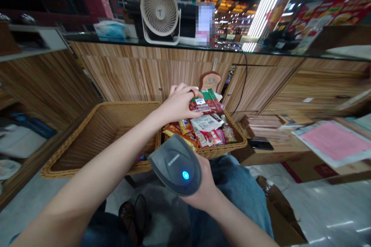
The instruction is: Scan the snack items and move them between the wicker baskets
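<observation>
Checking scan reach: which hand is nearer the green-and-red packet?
Left. The left hand rests on the packet. The right hand is lower and apart from it, gripping the scanner.

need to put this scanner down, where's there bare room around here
The woven floor of the left wicker basket is bare, between its rim and your left hand. The cardboard box top has a patch between the black phone and pink sheet. The right basket is crowded with snack packets.
</observation>
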The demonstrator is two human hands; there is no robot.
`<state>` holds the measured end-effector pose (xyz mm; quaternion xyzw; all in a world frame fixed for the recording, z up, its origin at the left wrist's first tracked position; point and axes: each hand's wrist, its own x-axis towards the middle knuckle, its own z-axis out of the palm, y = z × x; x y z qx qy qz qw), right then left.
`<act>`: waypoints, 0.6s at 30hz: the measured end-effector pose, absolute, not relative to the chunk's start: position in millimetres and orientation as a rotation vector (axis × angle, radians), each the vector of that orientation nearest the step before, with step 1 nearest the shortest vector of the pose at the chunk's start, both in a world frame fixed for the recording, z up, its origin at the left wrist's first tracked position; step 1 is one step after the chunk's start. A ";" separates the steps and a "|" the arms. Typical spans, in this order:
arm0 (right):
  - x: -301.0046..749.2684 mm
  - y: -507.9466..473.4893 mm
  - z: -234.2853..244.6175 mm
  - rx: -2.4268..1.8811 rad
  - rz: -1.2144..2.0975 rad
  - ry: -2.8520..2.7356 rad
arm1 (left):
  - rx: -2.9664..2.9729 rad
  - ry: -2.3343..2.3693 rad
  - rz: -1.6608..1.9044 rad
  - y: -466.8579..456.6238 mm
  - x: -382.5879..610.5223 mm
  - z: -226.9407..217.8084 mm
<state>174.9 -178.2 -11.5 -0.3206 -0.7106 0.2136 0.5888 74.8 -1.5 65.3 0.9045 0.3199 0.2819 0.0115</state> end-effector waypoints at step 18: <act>179.2 -182.7 -19.8 -0.930 0.678 -1.528 | 2.728 1.065 0.814 18.2 0.6 51.2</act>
